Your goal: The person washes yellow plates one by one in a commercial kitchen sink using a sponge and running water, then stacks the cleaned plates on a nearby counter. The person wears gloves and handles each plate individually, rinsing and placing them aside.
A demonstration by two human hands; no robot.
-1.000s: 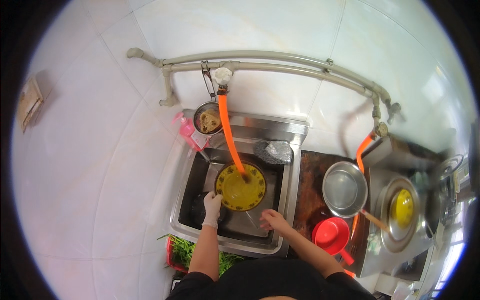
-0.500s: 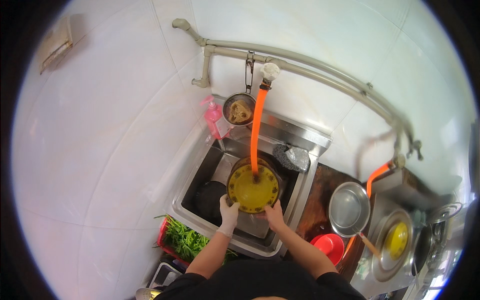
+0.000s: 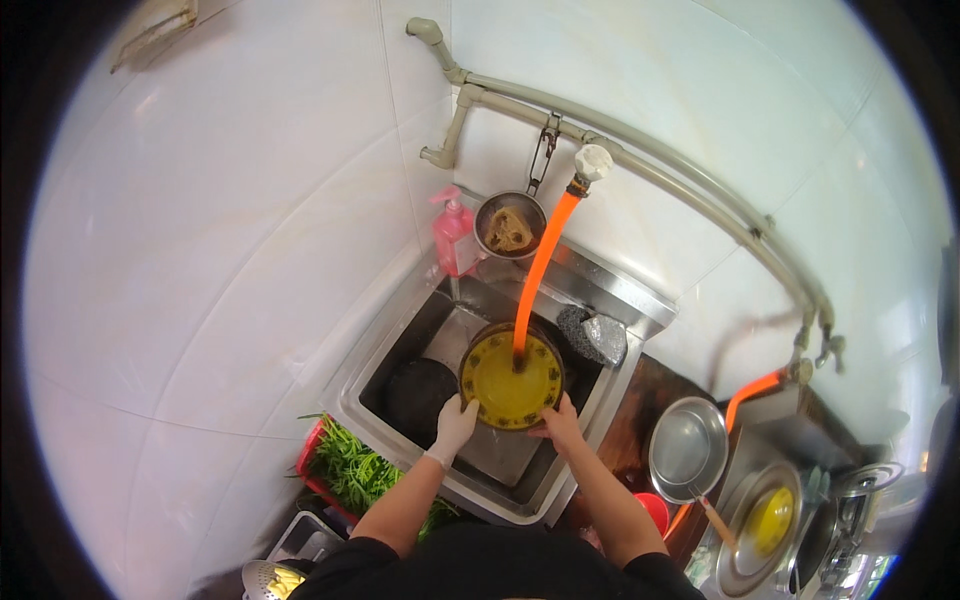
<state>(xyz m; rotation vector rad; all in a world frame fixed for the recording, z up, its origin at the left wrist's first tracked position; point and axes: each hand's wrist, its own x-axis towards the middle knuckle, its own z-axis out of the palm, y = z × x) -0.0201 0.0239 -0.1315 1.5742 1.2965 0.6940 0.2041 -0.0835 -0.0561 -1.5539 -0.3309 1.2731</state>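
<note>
Bowl (image 3: 500, 415) under hose (image 3: 544, 262) — saucepan (image 3: 690, 450) right, pump bottle (image 3: 455, 240) behind left.

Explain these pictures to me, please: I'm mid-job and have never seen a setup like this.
There's no machine here, just a person's two hands. Every picture comes from the left of two fisheye cameras on the person's head, looking down, so straight edges bend. The gloved left hand and bare right hand hold a patterned yellow bowl by its near edge, over a metal sink. An orange hose hangs down to it. A pink pump bottle stands behind; a metal pan sits to the right.
</note>
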